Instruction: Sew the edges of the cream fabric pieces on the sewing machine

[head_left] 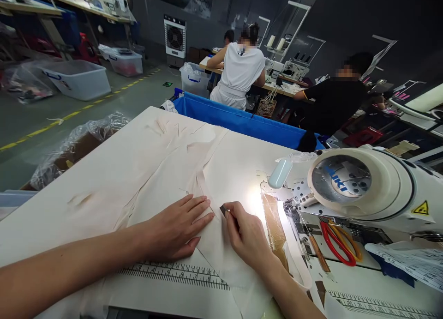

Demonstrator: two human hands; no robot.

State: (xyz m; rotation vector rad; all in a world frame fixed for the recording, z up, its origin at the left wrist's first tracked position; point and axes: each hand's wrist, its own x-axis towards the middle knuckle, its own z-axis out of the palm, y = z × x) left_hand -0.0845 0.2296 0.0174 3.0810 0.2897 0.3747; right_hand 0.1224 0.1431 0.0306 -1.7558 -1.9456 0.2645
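Note:
Pale white fabric (166, 157) lies spread over the white sewing table, its edges overlapping near the middle. My left hand (178, 229) rests flat on the fabric, fingers stretched to the right. Just right of it, my right hand (245, 231) pinches a small dark flat piece (223, 209) between thumb and forefinger, its tip by the fabric. The piece looks like tailor's chalk, but its kind is not certain. A printed ruler scale (180, 275) runs along the table below my left hand, partly covered by the fabric.
At the right stands a sewing machine (356, 185) with a lit needle area. Beside it lie red-handled scissors (337, 245) and a wooden-handled awl (318, 252). A blue cloth bin (235, 120) borders the table's far edge. Two co-workers (238, 74) and another person sit beyond.

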